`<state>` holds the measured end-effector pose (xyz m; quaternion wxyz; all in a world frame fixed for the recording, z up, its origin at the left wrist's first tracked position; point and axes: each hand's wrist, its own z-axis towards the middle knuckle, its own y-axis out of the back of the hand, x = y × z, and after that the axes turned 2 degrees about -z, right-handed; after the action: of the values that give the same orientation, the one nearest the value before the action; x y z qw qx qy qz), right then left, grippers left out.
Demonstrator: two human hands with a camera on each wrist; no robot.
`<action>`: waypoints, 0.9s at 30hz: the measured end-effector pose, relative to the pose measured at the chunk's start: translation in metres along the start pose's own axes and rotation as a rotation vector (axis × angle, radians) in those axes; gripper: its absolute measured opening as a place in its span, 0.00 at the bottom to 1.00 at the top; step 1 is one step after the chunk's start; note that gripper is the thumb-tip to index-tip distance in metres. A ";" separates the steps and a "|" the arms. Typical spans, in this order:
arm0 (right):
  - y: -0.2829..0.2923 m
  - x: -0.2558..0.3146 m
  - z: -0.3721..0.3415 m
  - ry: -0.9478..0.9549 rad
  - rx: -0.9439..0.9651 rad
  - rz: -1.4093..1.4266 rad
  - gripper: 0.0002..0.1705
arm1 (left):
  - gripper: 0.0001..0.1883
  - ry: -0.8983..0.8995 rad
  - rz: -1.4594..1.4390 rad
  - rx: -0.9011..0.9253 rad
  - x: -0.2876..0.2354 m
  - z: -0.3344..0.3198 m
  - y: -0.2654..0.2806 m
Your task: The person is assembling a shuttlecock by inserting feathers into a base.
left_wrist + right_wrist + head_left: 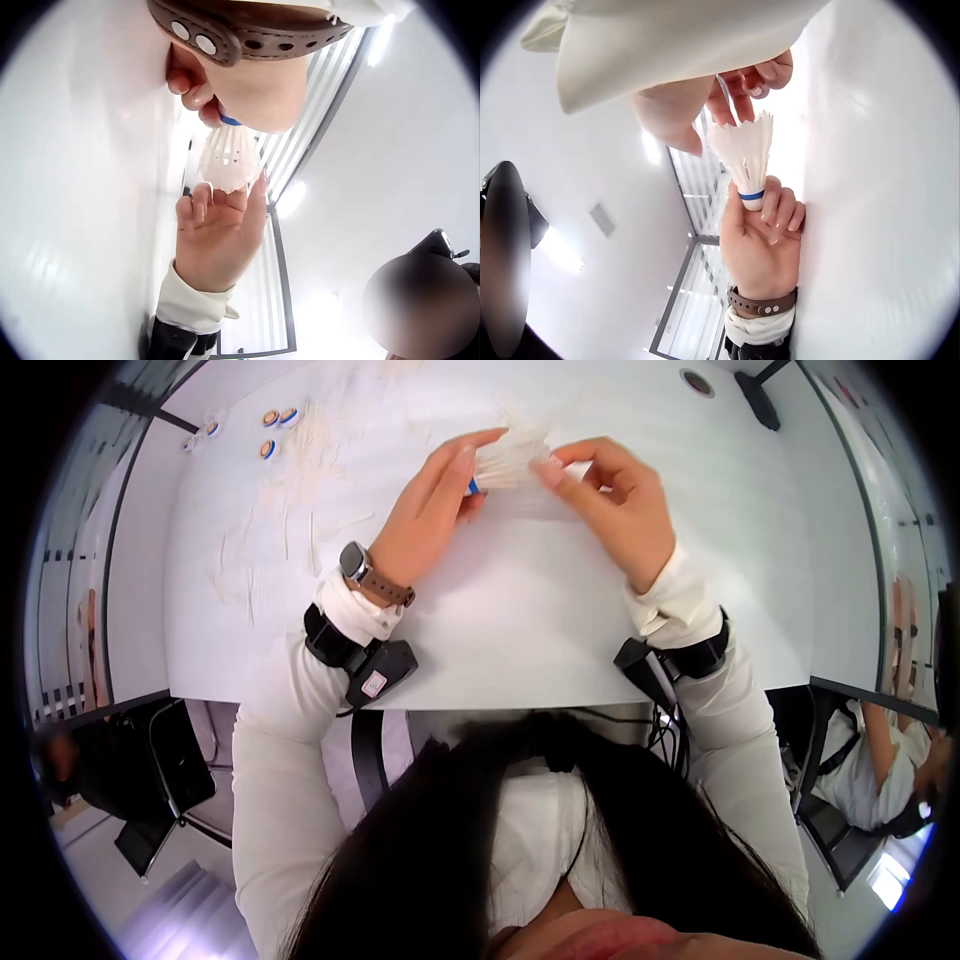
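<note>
A white feather shuttlecock [505, 468] with a blue band lies sideways between the two hands, above the table. My left hand [425, 515] grips its cork end; in the right wrist view the thumb and fingers of the left hand [761, 244] close round the base below the blue band. At the feather rim is my right hand [622, 505], its thumb and fingers bent near the feather tips; the right wrist view shows the skirt of the shuttlecock [744, 146] flared toward them. Whether the right fingertips pinch a feather is unclear.
Several cork bases with blue bands [267, 449] stand at the table's back left. Loose feather shafts [312, 540] are scattered over the left of the white table [500, 630]. A round grommet [697, 383] is at the back right. People sit beyond the side panels.
</note>
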<state>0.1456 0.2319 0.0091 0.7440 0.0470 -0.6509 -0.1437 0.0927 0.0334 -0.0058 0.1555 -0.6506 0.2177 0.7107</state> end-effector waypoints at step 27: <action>0.001 -0.008 0.003 -0.062 0.189 0.275 0.12 | 0.25 -0.023 0.029 0.070 -0.007 -0.003 0.004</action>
<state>0.1424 0.2354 0.0022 0.7285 0.0229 -0.6844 0.0202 0.0938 0.0291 0.0014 0.1703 -0.6334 0.2503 0.7121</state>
